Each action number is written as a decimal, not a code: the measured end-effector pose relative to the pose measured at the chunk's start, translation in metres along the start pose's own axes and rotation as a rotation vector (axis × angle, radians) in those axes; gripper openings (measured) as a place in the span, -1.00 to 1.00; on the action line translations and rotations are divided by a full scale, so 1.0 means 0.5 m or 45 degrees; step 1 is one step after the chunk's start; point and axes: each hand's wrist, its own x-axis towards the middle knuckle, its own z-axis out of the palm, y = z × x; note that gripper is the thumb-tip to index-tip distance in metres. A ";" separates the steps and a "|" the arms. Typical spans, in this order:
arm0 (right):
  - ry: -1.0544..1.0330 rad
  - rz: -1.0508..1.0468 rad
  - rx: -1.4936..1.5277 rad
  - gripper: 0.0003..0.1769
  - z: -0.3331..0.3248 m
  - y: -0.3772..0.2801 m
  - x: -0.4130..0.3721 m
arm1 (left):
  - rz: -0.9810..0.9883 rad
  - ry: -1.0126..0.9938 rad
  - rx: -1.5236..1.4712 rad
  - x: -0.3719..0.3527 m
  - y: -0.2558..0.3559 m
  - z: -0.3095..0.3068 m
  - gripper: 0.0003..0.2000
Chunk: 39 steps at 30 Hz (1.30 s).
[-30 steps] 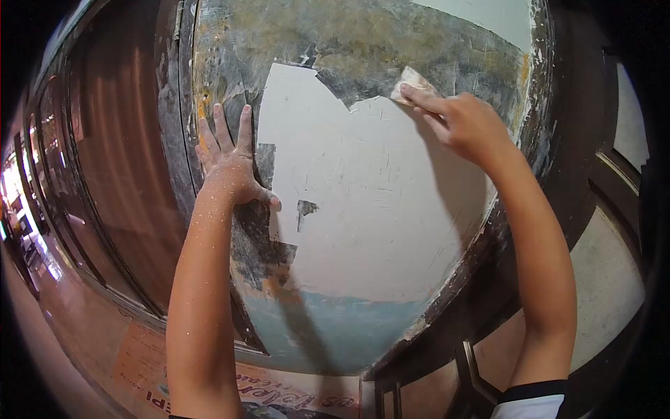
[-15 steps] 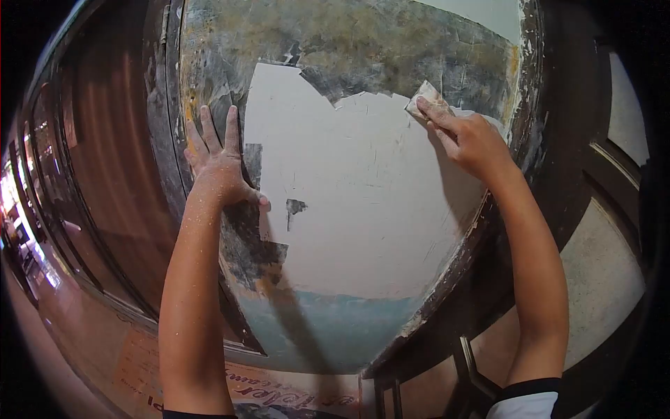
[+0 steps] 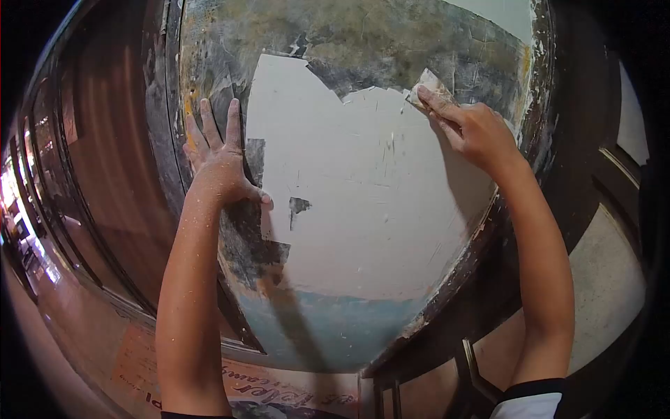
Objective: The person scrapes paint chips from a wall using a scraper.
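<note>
White covering (image 3: 349, 181) spreads across the middle of the wall panel (image 3: 328, 328), ragged along its upper edge, where the right hand (image 3: 481, 136) has its fingers clamped on a small pale scraper (image 3: 431, 89) — held against the border with the dark, mottled surface (image 3: 391, 42). At the left, the left hand (image 3: 222, 171) lies against the panel — fingers spread apart and holding nothing, thumb touching the white covering's left edge.

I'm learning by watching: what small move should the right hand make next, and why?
Probably a short stroke of the pale piece along the jagged upper edge of the white patch: the right hand holds it there, grey surface shows just above, and the left hand is spread out.
</note>
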 end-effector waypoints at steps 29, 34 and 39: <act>0.087 -0.103 -0.081 -0.49 -0.002 -0.015 0.010 | 0.006 0.036 -0.032 -0.003 -0.003 0.003 0.92; -0.043 -0.013 -0.041 -0.48 -0.011 -0.019 0.008 | -0.040 -0.011 -0.013 -0.011 0.008 -0.015 0.83; -0.044 0.005 -0.012 -0.49 -0.007 -0.025 0.015 | -0.005 0.015 -0.050 -0.002 -0.002 0.004 0.91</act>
